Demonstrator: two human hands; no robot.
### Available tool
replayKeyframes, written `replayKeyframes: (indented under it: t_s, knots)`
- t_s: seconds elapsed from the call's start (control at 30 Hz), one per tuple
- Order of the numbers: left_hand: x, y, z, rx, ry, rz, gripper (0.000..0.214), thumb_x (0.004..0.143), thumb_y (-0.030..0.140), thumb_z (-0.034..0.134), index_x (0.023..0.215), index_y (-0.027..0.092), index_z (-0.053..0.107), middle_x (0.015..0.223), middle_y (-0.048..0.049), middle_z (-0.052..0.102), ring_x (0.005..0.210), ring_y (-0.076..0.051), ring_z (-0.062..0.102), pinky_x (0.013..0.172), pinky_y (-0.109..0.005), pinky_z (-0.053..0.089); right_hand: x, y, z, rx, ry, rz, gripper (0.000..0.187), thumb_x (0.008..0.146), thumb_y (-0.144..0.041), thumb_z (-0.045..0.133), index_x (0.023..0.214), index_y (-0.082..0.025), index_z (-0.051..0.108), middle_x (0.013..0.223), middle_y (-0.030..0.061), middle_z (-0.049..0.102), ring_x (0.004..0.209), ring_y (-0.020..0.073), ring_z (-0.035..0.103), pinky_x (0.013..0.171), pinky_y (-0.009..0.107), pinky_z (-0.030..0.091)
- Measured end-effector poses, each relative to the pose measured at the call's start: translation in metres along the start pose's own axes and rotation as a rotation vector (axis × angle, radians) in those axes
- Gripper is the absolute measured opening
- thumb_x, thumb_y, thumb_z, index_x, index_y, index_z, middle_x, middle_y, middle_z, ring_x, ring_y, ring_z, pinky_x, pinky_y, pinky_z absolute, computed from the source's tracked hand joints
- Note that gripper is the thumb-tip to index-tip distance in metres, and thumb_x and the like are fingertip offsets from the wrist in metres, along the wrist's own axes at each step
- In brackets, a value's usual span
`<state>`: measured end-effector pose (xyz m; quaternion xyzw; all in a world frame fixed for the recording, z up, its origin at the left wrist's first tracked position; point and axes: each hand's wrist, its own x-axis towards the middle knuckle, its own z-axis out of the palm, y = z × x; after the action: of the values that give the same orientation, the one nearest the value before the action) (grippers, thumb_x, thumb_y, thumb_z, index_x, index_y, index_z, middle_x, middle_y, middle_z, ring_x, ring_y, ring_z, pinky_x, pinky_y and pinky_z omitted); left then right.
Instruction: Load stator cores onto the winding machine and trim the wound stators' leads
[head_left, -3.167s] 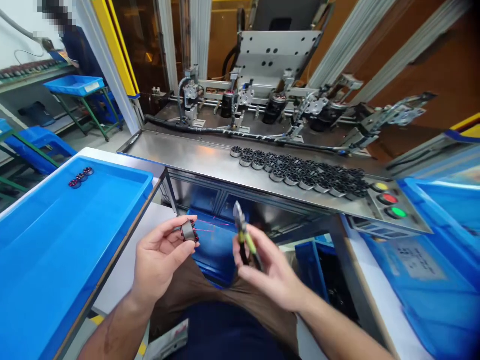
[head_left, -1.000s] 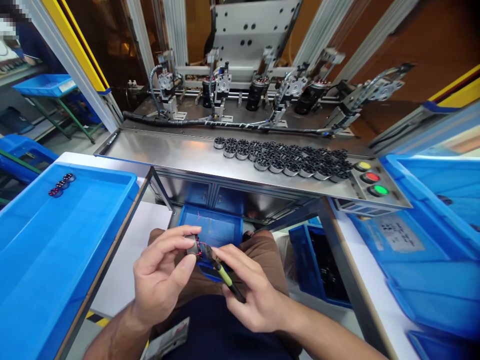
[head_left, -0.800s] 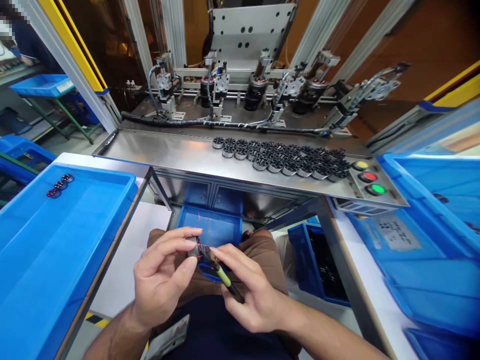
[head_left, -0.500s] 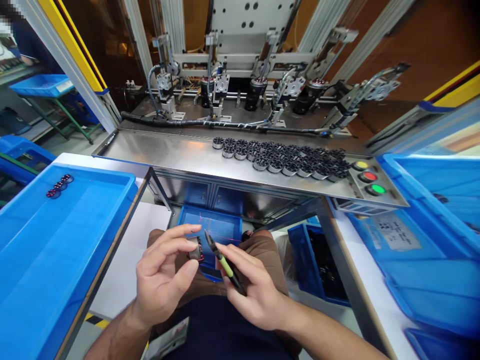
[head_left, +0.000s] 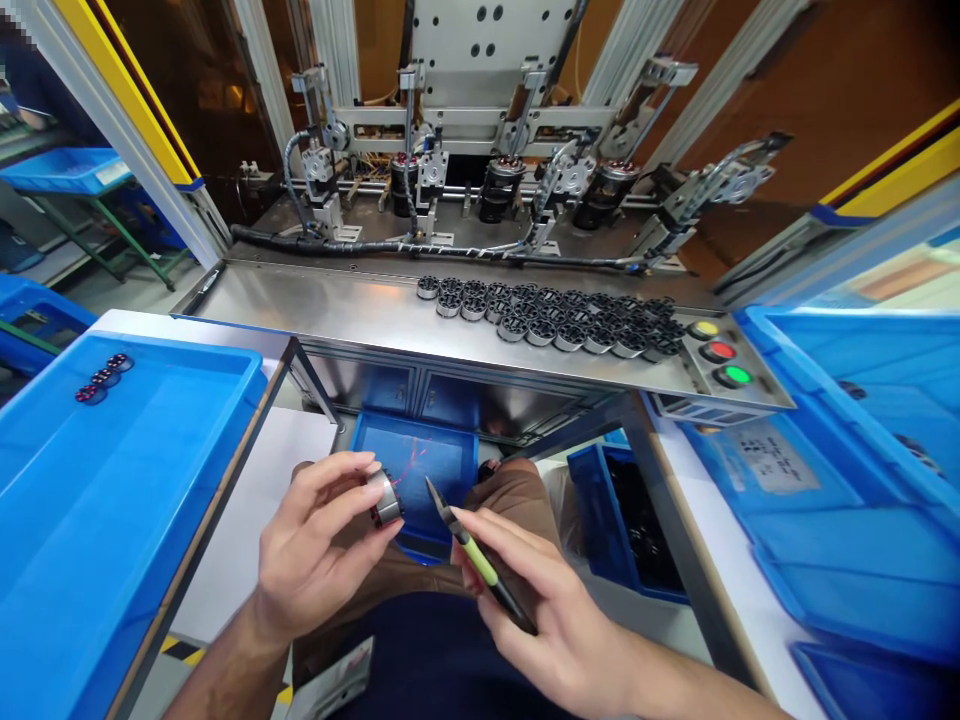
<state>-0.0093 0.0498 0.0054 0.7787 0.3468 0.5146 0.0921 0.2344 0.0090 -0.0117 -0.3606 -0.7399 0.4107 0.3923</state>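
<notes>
My left hand (head_left: 322,540) pinches a motor stator (head_left: 385,500), a short metal ring with red windings, between thumb and fingers. A thin red wire (head_left: 411,462) trails from its right side. In my right hand (head_left: 536,600) are cutting pliers (head_left: 480,562) with green and black handles; their dark jaws point up and left, a short gap away from the stator. Both hands are above my lap. Below them a blue bin (head_left: 442,440) holds red wire scraps.
Several black-topped stators (head_left: 551,312) stand on the steel ledge (head_left: 322,300), beside yellow, red and green buttons (head_left: 721,351). A machine with clamps (head_left: 499,190) rises behind. Three wound stators (head_left: 103,378) lie in the left blue tray (head_left: 180,440). A blue crate (head_left: 600,500) holds dark parts.
The stator has been turned in my left hand, so more of its metal side shows. The pliers have shifted slightly right and down, away from it. The whole view has moved a little.
</notes>
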Motion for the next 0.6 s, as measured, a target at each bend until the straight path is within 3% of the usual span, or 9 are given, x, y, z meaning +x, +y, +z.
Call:
replayKeyframes:
  t_s: [0.2,0.43,0.6]
  knots:
    - [-0.003,-0.001,0.0,0.084,-0.038,0.02,0.067,0.068,-0.001,0.08,0.127,0.024,0.065,0.123,-0.0095,0.07,0.104,-0.023,0.071,0.087,-0.033,0.063,0.003,-0.019,-0.006,0.153,-0.096,-0.015,0.088,0.072,0.002,0.049,0.151,-0.034,0.035,0.105,0.0043,0.07,0.095,0.0178,0.068,0.091,0.035,0.055]
    - [-0.002,-0.003,-0.001,-0.092,0.0,0.068,0.079,0.066,-0.014,0.074,0.135,0.018,0.055,0.124,-0.012,0.071,0.11,-0.027,0.07,0.093,-0.047,0.062,0.005,-0.018,-0.002,0.287,-0.153,0.036,0.086,0.074,0.002,0.049,0.152,-0.03,0.036,0.105,0.0056,0.069,0.095,0.017,0.068,0.089,0.035,0.055]
    - [-0.006,-0.005,-0.002,-0.131,-0.005,0.069,0.082,0.062,-0.019,0.073,0.134,0.015,0.054,0.125,-0.0135,0.07,0.112,-0.028,0.069,0.094,-0.05,0.061,0.008,-0.018,0.001,0.375,-0.134,0.013,0.09,0.074,0.003,0.048,0.152,-0.039,0.034,0.102,0.0023,0.065,0.089,0.0145,0.066,0.085,0.034,0.056]
